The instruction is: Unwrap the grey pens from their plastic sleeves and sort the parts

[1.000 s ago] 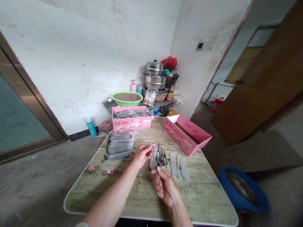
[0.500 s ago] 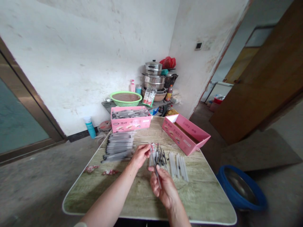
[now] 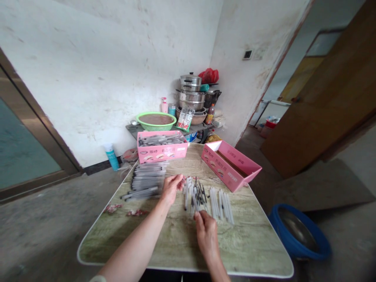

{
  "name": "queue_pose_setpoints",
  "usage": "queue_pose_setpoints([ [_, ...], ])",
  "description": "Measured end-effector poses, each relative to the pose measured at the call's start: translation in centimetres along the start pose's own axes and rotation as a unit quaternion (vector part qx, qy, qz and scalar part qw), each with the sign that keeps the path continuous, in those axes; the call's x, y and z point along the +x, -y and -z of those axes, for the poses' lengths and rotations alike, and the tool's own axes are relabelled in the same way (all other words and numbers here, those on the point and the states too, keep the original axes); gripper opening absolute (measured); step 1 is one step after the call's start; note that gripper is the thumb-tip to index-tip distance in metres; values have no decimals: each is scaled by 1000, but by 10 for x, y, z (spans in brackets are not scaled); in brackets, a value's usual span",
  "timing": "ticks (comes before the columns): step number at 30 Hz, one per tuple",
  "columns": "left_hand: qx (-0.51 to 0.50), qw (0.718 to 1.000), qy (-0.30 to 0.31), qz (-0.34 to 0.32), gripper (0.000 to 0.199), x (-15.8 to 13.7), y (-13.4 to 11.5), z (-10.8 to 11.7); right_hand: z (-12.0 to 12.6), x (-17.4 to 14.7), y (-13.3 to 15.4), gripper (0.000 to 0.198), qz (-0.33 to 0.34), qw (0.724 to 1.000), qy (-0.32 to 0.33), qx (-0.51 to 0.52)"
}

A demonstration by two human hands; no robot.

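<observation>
My left hand (image 3: 172,188) is over the middle of the table, thumb and fingers pinched together. What they hold, if anything, is too small to make out. My right hand (image 3: 207,231) is closed with thumb and index finger on a translucent pen (image 3: 194,203), partly blurred against the pile behind it. Just beyond that hand lies a loose heap of black pen parts (image 3: 201,192). To its right, several clear pen barrels (image 3: 221,203) lie side by side. Left of my left hand is a stacked row of pens (image 3: 149,176) with dark ends.
A pink box (image 3: 163,152) full of pens stands at the table's back left. Another pink box (image 3: 230,166) sits at the right edge, a brown bottom showing inside. Behind are a green basin (image 3: 155,126) and stacked pots (image 3: 190,100). A blue tub (image 3: 299,231) stands on the floor.
My hands have moved apart: the left slightly left, the right turned palm down toward the heap. One pen with a dark end now lies at the heap's left edge.
</observation>
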State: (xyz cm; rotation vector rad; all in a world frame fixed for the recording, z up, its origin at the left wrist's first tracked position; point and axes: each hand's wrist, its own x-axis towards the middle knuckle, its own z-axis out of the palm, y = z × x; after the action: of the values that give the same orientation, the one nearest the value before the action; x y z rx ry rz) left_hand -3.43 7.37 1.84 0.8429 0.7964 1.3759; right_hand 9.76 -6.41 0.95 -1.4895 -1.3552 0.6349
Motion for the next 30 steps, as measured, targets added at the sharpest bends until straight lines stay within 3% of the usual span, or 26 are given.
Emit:
queue_pose_setpoints([
  [5,57,991,112,48,36,-15,10,-16,9,25,-4,41,8,999,-20,-35],
  [11,79,982,143,93,33,-18,17,-18,5,30,-3,42,6,1000,25,-6],
  [14,69,991,106,51,32,-14,17,-14,8,23,-4,39,-42,993,104,44],
  [17,50,998,15,-34,33,-7,12,-9,17,17,-9,35,-60,985,154,40],
  [21,65,979,-114,-155,32,-1,2,-5,30,15,-15,29,16,988,119,-97],
  [23,77,973,-130,-175,31,-1,-2,-5,31,18,-17,29,43,980,88,-171],
  [30,51,998,25,-37,34,-12,6,-14,19,33,-4,34,20,932,-12,-360],
])
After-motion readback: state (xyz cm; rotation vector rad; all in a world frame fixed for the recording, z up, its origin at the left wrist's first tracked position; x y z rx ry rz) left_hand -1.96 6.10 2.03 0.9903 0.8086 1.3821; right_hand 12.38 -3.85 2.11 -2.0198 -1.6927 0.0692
